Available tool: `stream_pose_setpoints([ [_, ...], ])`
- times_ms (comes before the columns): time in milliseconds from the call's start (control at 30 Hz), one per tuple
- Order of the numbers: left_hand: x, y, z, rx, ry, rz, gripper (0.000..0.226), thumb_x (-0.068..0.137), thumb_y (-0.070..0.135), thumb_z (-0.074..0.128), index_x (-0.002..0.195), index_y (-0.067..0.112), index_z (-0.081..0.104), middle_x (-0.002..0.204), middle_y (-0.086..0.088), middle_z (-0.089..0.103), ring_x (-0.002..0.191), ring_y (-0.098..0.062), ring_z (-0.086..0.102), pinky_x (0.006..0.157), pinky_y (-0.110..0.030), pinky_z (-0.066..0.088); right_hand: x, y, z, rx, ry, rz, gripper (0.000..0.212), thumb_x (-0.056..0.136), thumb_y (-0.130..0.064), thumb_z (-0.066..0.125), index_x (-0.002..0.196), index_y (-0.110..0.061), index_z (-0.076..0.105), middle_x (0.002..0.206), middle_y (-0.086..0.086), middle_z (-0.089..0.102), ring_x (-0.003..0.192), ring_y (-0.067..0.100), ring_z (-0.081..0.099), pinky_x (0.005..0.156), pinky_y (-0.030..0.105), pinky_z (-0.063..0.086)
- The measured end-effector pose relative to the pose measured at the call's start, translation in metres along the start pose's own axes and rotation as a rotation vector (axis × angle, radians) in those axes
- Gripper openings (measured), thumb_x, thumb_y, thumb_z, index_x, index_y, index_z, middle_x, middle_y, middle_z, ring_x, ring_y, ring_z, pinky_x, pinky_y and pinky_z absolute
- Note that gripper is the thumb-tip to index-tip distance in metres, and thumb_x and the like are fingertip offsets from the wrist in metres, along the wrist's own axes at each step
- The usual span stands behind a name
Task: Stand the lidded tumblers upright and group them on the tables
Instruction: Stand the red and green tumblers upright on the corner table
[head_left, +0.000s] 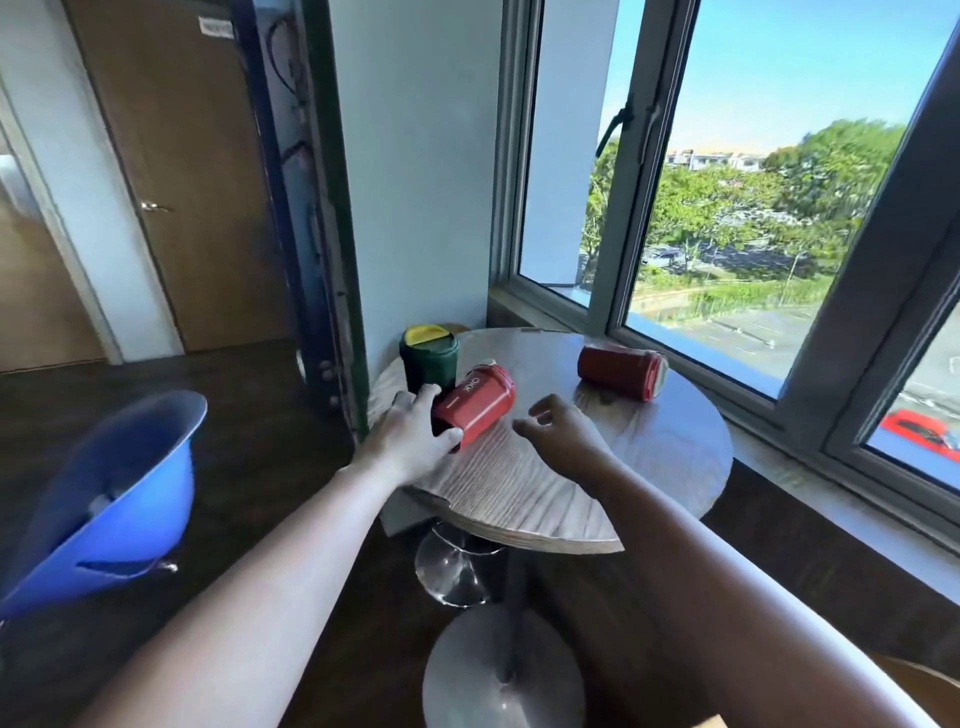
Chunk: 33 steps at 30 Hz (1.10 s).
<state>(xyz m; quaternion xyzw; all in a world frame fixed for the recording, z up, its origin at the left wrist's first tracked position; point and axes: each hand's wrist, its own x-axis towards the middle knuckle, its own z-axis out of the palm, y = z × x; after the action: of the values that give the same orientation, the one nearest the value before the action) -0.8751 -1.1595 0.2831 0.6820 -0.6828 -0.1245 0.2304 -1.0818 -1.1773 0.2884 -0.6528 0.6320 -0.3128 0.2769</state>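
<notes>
A red tumbler (480, 402) lies tilted on the round wooden table (597, 467), and my left hand (410, 439) grips its lower end. Just behind it a dark green tumbler with a yellow lid (428, 358) stands upright at the table's left rim. A second red tumbler (621, 371) lies on its side at the far right of the tabletop, its lid pointing right. My right hand (558, 428) hovers over the table's middle, fingers curled and apart, holding nothing, a short way right of the gripped tumbler.
A blue plastic chair (104, 499) stands at the left. The table's chrome pedestal (457, 566) and round base (501, 670) are below. A white pillar (415, 182) and window sill (779, 467) border the table at back and right.
</notes>
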Motion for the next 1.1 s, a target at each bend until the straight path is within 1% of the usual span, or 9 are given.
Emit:
stream_pose_setpoints([
  [200,0.018,-0.016,0.026,-0.153,0.065,0.060,0.054,0.094,0.048,0.059,0.142,0.027,0.045,0.130,-0.010,0.054,0.115,-0.032,0.058,0.092,-0.040,0.050,0.038,0.005,0.035,0.333,-0.012,0.184,0.046,0.087,-0.040,0.068,0.121,-0.012,0.056,0.102,0.005,0.064,0.095,0.023,0.064,0.092,0.048,0.056],
  [300,0.026,-0.024,0.033,-0.197,0.077,0.096,0.047,0.096,0.048,0.055,0.137,0.025,0.050,0.128,-0.011,0.055,0.112,-0.031,0.059,0.085,-0.036,0.047,0.047,0.000,0.049,0.431,-0.035,0.236,0.035,0.091,-0.041,0.064,0.103,-0.008,0.060,0.091,0.007,0.062,0.082,0.024,0.064,0.087,0.046,0.059],
  [367,0.031,-0.028,0.036,-0.246,0.095,0.112,0.040,0.098,0.045,0.055,0.132,0.024,0.052,0.127,-0.011,0.056,0.111,-0.030,0.059,0.081,-0.032,0.043,0.052,-0.002,0.056,0.456,-0.038,0.264,0.039,0.091,-0.044,0.063,0.090,-0.005,0.063,0.093,0.014,0.063,0.075,0.025,0.063,0.084,0.045,0.060],
  [500,0.040,-0.037,0.040,-0.309,0.143,0.174,0.029,0.099,0.037,0.056,0.124,0.022,0.057,0.117,-0.011,0.064,0.105,-0.030,0.062,0.076,-0.030,0.042,0.060,-0.001,0.068,0.530,-0.009,0.344,0.049,0.085,-0.052,0.068,0.087,-0.003,0.064,0.091,0.019,0.068,0.073,0.027,0.066,0.086,0.047,0.060],
  [633,0.044,-0.042,0.043,-0.303,0.141,0.287,0.027,0.096,0.038,0.060,0.119,0.024,0.059,0.117,-0.007,0.062,0.103,-0.028,0.061,0.080,-0.037,0.051,0.058,-0.001,0.076,0.651,-0.055,0.339,0.044,0.082,-0.042,0.075,0.091,0.000,0.065,0.085,0.019,0.065,0.066,0.024,0.061,0.065,0.035,0.054],
  [800,0.047,-0.042,0.047,-0.371,0.113,0.409,0.027,0.092,0.032,0.068,0.115,0.019,0.063,0.114,-0.004,0.060,0.100,-0.022,0.062,0.076,-0.021,0.038,0.038,0.011,0.072,0.857,-0.013,0.295,0.030,0.085,-0.027,0.075,0.097,0.000,0.067,0.082,0.015,0.068,0.063,0.019,0.061,0.059,0.024,0.053],
  [967,0.052,-0.031,0.054,-0.520,0.067,0.492,0.030,0.097,0.030,0.061,0.124,0.016,0.057,0.124,-0.009,0.060,0.105,-0.020,0.064,0.082,-0.029,0.054,0.022,0.028,0.048,0.865,0.105,0.166,0.063,0.069,-0.026,0.082,0.124,-0.006,0.058,0.107,0.011,0.075,0.087,0.019,0.074,0.076,0.028,0.059],
  [1033,0.056,-0.021,0.056,-0.562,0.046,0.482,0.034,0.099,0.032,0.057,0.129,0.018,0.054,0.131,-0.008,0.060,0.109,-0.023,0.065,0.088,-0.038,0.058,0.017,0.034,0.037,0.851,0.125,0.120,0.065,0.067,-0.020,0.083,0.125,-0.010,0.057,0.115,0.012,0.072,0.100,0.024,0.073,0.086,0.033,0.058],
  [1100,0.060,-0.010,0.057,-0.601,0.012,0.467,0.037,0.101,0.033,0.055,0.134,0.017,0.050,0.133,-0.006,0.062,0.105,-0.019,0.066,0.084,-0.032,0.057,0.016,0.040,0.028,0.826,0.135,0.076,0.062,0.070,-0.013,0.084,0.125,-0.012,0.055,0.120,0.013,0.070,0.106,0.025,0.071,0.091,0.037,0.057],
])
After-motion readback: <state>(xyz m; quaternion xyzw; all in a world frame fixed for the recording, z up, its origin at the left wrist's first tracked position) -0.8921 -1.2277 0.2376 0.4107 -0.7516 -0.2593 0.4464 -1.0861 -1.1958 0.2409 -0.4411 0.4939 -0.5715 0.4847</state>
